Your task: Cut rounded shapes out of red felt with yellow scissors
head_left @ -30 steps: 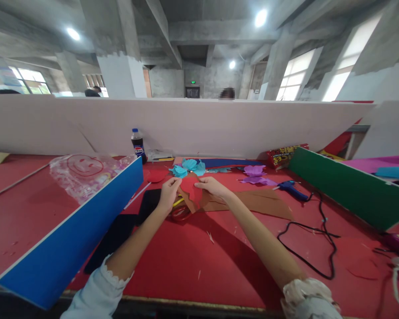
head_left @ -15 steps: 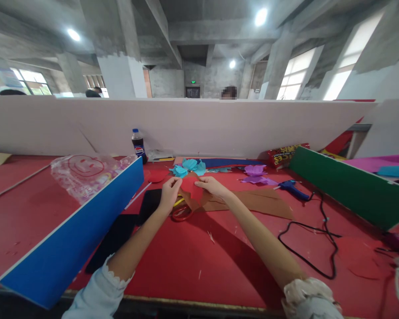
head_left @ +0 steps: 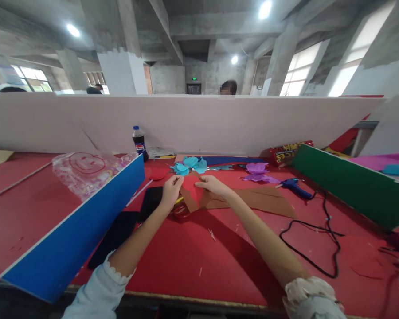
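Pinching a piece of red paper [head_left: 193, 185] between two bare hands, over the middle of a red desk [head_left: 173, 261]. Left hand [head_left: 171, 192] at the paper's left edge: thumb and fingers drawn together, tips meeting near its upper corner. Right hand [head_left: 213, 185] at its right edge — thumb laid on the near face, fingers closed up behind and partly hidden.

Brown paper [head_left: 259, 199] shows directly behind and below the red paper, and a long length of it lies to the right, passing beneath the right forearm. Cannot tell whether that is one sheet, or whether either hand grips the brown as well.

Just below the red paper, red loop handles [head_left: 181, 216], partly covered. Just beyond it, a light-blue flower [head_left: 190, 165]; beyond and to the right, purple petals [head_left: 257, 172]. Farther right, a blue glue gun [head_left: 295, 188], a black cord [head_left: 336, 254] looping near it, then a green board [head_left: 349, 188] standing on edge.

Left of the red paper: a dark flat object [head_left: 150, 201], a white stick [head_left: 138, 194], a blue board [head_left: 80, 230] on edge, and — past that — a clear plastic bag [head_left: 89, 173]. Beyond and left, a cola bottle [head_left: 139, 144] stands upright by the white partition [head_left: 202, 122].
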Demonstrator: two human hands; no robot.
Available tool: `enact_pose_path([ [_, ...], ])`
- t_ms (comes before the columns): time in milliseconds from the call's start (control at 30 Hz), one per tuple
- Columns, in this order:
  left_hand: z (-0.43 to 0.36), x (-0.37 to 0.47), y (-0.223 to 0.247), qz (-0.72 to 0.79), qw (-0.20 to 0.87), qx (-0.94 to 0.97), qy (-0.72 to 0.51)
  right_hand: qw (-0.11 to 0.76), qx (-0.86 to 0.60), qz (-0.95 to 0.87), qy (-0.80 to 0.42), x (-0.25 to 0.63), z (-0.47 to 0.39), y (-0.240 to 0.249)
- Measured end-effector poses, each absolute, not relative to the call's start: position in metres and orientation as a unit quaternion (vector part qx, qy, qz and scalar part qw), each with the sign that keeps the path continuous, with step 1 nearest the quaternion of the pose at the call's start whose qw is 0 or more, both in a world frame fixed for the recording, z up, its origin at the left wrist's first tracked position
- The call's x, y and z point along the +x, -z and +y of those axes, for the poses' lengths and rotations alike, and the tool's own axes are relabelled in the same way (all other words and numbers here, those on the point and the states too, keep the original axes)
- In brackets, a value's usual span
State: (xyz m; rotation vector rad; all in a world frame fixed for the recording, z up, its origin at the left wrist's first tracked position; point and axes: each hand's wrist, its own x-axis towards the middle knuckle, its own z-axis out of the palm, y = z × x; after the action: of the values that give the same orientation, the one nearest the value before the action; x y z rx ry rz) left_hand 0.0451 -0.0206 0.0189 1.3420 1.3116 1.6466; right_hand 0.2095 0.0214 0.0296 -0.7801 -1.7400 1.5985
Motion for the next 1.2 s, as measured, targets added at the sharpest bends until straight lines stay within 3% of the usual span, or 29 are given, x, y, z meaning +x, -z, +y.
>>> enact_pose_path([
  [1200, -0.0226, 0.0466, -0.0192, 0.491, 0.315, 0.532, -0.613, 0.326, -0.259, -0.613, -0.671, 0.2105, 0.0186, -0.0315],
])
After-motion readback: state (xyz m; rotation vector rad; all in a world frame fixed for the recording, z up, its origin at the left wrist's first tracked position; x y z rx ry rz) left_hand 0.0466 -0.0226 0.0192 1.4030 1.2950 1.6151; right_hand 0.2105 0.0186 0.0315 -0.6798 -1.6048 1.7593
